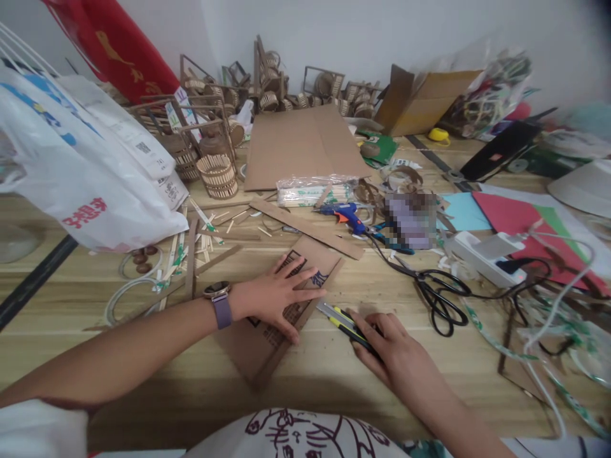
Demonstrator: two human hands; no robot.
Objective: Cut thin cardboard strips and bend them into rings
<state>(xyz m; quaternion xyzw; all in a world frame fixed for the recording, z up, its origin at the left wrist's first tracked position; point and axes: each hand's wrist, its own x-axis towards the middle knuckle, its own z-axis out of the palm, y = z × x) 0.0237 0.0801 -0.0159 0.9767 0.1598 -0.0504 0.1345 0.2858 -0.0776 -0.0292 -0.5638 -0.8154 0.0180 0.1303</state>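
My left hand (274,296) lies with fingers spread on a printed piece of brown cardboard (258,362), pressing it against the wooden table. A watch with a purple strap is on that wrist. In my right hand (389,350) is a black and yellow utility knife (347,323), its blade out and pointing toward the cardboard's right edge. Whether the blade tip touches the cardboard I cannot tell. Just beyond the piece lies a long cardboard strip (308,228).
Black scissors (439,296) lie right of the knife, near a white power strip (487,257). A blue glue gun (347,216) sits behind the strip. Thin wooden sticks (205,245) and a small slatted bucket (217,176) stand left. A large cardboard sheet (300,146) lies at the back.
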